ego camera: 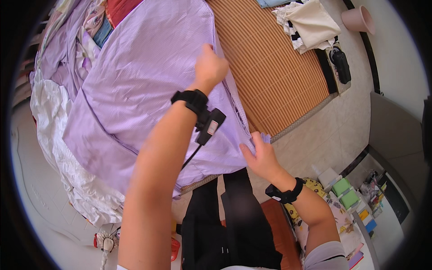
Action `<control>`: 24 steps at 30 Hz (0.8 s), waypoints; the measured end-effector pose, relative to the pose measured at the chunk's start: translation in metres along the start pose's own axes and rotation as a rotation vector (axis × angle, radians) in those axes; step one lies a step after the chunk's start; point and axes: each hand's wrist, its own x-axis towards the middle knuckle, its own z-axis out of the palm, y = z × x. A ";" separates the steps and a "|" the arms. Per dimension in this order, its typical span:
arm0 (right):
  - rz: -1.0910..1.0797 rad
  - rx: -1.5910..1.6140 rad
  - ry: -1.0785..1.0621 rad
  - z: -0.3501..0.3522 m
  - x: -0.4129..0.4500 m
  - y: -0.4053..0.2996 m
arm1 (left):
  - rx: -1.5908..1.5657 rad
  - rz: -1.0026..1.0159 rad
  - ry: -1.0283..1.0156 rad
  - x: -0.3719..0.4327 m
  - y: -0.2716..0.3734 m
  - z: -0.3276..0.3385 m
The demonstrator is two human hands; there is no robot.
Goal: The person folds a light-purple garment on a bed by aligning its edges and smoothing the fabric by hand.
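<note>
A large lavender cloth (145, 77), perhaps a sheet or quilt cover, is spread in front of me over a slatted bamboo mat (270, 67). My left hand (211, 69) is curled at the cloth's right edge, slightly blurred, its fingertips hidden against the fabric. Nearer to me, my right hand (261, 153) pinches the corner of the same cloth between thumb and fingers, and a small bunch of fabric pokes out past them. Between the two hands the doubled edge runs fairly straight, with a narrow gap between its layers. Black straps with small devices circle both wrists.
Crumpled white fabric (57, 135) and mixed clothing (91, 30) lie at the left. Folded cream cloth (314, 25) sits at the mat's far right, near a black brush-like device (341, 64). A pink bin (359, 20) stands by the wall. Green containers (346, 192) are at lower right.
</note>
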 end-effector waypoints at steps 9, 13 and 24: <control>0.099 -0.074 -0.036 -0.008 -0.035 -0.016 | -0.724 -0.235 -0.295 -0.002 -0.012 -0.039; -0.017 -0.072 -0.167 0.015 -0.059 -0.051 | -0.400 -0.026 -0.072 0.001 -0.019 -0.066; 0.124 0.198 -0.683 0.166 -0.119 -0.092 | -1.010 -0.129 0.230 -0.152 -0.217 -0.203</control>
